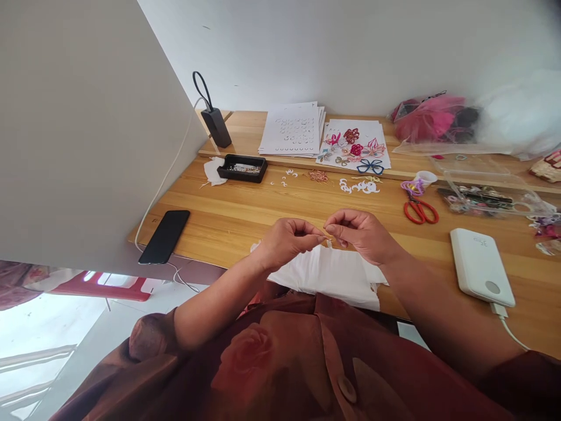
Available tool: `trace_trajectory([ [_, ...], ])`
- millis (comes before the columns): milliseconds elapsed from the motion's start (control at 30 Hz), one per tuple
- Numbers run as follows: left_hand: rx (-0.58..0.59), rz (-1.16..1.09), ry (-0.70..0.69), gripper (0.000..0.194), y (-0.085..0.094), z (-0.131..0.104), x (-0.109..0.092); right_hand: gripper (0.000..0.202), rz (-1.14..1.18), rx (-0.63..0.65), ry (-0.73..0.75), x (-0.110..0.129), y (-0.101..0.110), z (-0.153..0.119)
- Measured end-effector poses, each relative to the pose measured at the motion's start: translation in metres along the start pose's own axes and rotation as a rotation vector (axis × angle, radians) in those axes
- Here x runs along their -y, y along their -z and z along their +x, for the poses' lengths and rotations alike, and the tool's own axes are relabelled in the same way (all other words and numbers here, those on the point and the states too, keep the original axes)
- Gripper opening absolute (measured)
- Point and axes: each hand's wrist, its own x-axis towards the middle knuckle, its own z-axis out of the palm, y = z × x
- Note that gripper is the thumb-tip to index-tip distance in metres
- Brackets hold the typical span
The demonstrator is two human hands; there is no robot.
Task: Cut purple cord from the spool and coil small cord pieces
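My left hand (291, 240) and my right hand (362, 234) meet fingertip to fingertip over the near edge of the table. Thumb and forefinger are pinched on both. A tiny whitish piece (329, 243) shows at the fingertips, with a thin yellowish strand near it; its kind is too small to tell. Beneath the hands lies a white sheet (315, 272), soft and creased. Beyond them are white crescent-shaped cutouts (359, 186), a small heap of reddish pieces (318, 175) and several flower and bow ornaments (356, 149) on white paper.
To the right are red-handled scissors (421, 211), a clear box of trinkets (486, 199) and a white power bank (481, 266) with a cable. On the left lie a black phone (165, 237), a black bead tray (242, 169) and a black looped device (216, 127). Punched sheets (291, 128) lie behind.
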Motion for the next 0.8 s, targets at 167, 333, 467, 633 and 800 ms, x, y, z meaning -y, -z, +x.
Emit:
trace_trajectory([
  [167,0.006,-0.035,-0.022,0.027,0.000,-0.001,-0.001,0.040,0.047,-0.011,-0.003,-0.004,-0.004,0.000],
  [333,-0.102,-0.139,-0.083,0.033,-0.002,0.005,-0.003,0.039,0.324,-0.053,-0.141,-0.009,-0.013,0.001],
  [467,-0.216,-0.223,-0.113,0.035,-0.008,0.016,-0.005,0.037,0.432,-0.101,-0.150,-0.006,-0.021,0.007],
  [633,-0.269,-0.265,-0.148,0.031,-0.016,0.039,-0.009,0.033,0.443,-0.246,-0.077,-0.002,-0.021,0.020],
  [800,-0.260,-0.270,-0.165,0.030,-0.026,0.061,-0.010,0.027,0.344,-0.382,0.037,-0.002,-0.013,0.024],
])
